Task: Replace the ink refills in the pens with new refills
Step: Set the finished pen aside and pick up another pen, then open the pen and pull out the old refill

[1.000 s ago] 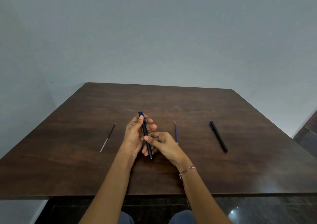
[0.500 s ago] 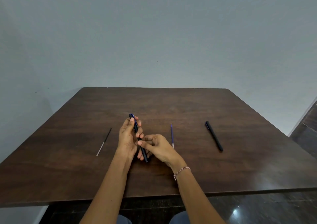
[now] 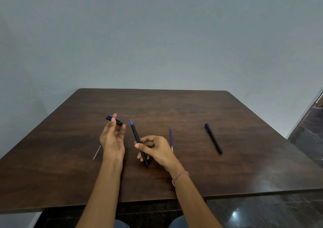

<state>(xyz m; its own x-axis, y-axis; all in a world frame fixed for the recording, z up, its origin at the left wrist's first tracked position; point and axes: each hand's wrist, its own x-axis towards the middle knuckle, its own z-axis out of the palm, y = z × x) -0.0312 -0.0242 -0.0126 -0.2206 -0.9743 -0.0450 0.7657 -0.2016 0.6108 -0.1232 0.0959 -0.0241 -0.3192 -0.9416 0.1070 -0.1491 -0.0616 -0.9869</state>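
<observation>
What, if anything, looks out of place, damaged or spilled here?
Nothing stands out. The left hand holds the pen cap, the right hand grips the uncapped pen; the blue refill, the thin refill and the capped black pen lie apart on the table.

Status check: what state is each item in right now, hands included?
Pen cap: off the pen, pinched by left hand.
Held pen: uncapped, tip exposed, gripped by right hand.
Second pen: capped, lying on table.
Blue refill: lying loose on table.
Pale refill: on table, partly behind left hand.
</observation>
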